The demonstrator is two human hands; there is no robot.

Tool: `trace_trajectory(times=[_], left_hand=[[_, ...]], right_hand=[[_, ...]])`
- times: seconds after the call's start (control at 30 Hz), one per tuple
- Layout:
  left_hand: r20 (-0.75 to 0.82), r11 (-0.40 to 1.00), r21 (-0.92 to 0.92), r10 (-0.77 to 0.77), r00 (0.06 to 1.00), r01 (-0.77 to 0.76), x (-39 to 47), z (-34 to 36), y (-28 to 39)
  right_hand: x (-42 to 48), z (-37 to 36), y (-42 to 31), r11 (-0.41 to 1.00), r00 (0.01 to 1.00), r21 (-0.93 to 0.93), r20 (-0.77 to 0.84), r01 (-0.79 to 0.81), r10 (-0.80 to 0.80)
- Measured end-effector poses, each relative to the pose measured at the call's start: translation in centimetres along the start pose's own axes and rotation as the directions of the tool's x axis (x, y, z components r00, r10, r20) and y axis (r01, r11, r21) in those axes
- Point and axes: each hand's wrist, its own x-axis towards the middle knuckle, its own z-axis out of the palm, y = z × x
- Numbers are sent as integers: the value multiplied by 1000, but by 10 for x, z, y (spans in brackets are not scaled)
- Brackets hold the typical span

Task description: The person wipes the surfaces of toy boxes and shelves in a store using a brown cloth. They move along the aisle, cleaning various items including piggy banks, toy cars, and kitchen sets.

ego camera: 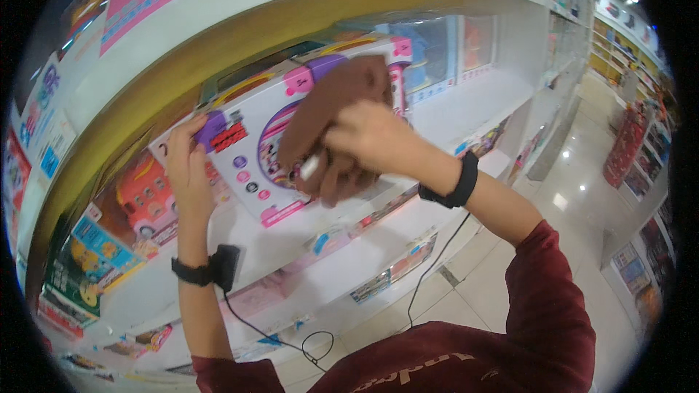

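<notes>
A white toy box with pink and purple print [248, 161] stands tilted on a white shelf. My left hand [188, 161] rests at its upper left corner, thumb and fingers against the purple edge. In front of the box's right part, my right hand [366, 134] is closed on a bunched brown cloth [319, 103], which hides much of the printed front. A small white object shows by the right fingertips; what it is cannot be told.
A boxed orange-red toy bus [144, 196] and a blue-and-yellow box [106, 251] stand left. Blue-framed boxes [431, 54] stand behind to the right. The shelf's upper board [229, 5] curves overhead. Thin black cables hang from both wristbands.
</notes>
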Motion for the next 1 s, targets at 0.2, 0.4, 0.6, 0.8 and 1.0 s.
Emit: trace_trajectory(times=[0.2, 0.4, 0.6, 0.8, 1.0], left_hand=[[-11, 999, 17, -37, 999, 37, -2, -1, 13], [8, 996, -9, -85, 996, 85, -10, 14, 10], [-178, 967, 242, -36, 983, 79, -40, 39, 66], [440, 1000, -3, 18, 898, -19, -56, 143, 227], [965, 329, -260, 81, 247, 908, -61, 272, 346]], right_hand=[[-71, -5, 46, 950, 950, 119, 154, -289, 270], [-132, 2, 28, 879, 885, 183, 253, -440, 390], [-167, -100, 4, 713, 823, 456, 84, -533, 562], [-238, -191, 17, 75, 647, 749, 513, -659, 564], [-270, -239, 38, 140, 683, 777, 432, -613, 589]])
